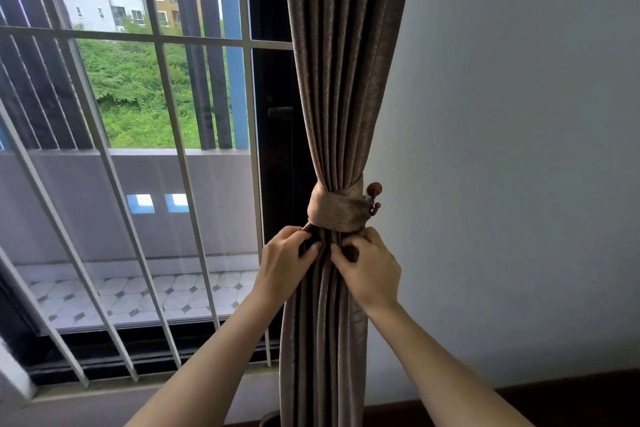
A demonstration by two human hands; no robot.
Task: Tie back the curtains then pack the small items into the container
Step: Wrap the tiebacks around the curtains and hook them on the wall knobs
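A brown curtain (341,80) hangs gathered at the right side of the window. A matching fabric tieback (337,213) is wrapped around its narrowest part and looped onto a brown knobbed wall hook (374,196). Just below the tieback, my left hand (289,263) pinches the curtain's folds on the left side. My right hand (367,265) pinches the folds on the right side. Both hands touch the fabric right under the band. No small items or container are in view.
A window with white metal bars (156,163) fills the left, with a tiled balcony beyond. A plain pale wall (519,149) lies to the right. A dark wooden edge (554,395) shows at the bottom right.
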